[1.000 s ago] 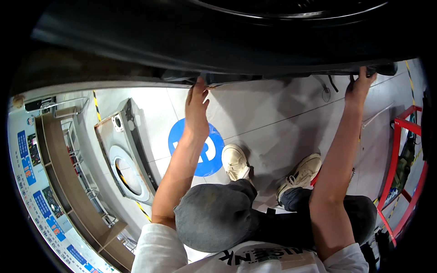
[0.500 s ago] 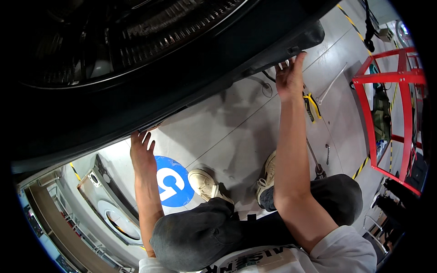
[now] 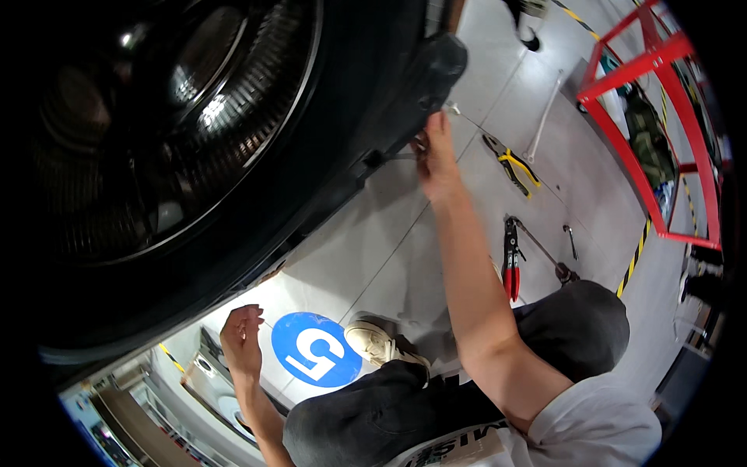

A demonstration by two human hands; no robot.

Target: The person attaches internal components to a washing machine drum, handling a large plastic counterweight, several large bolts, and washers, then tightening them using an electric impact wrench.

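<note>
A large black panel with a round, ribbed glass window fills the upper left. My right hand is closed on the panel's lower right edge, its fingers partly hidden. My left hand is just below the panel's left lower edge, fingers loosely bent and apart, holding nothing that I can see. Beside my right forearm, pliers with yellow-and-black handles and a red-handled tool lie on the grey tiled floor.
A red metal frame with green items stands at the right. A long wrench, a small wrench and a metal bar lie on the floor. A pale panel is at lower left, near a blue floor marker.
The view has turned, bringing more of the glass window and the tools on the right into sight. My left hand has come off the edge; my right hand remains on it.
</note>
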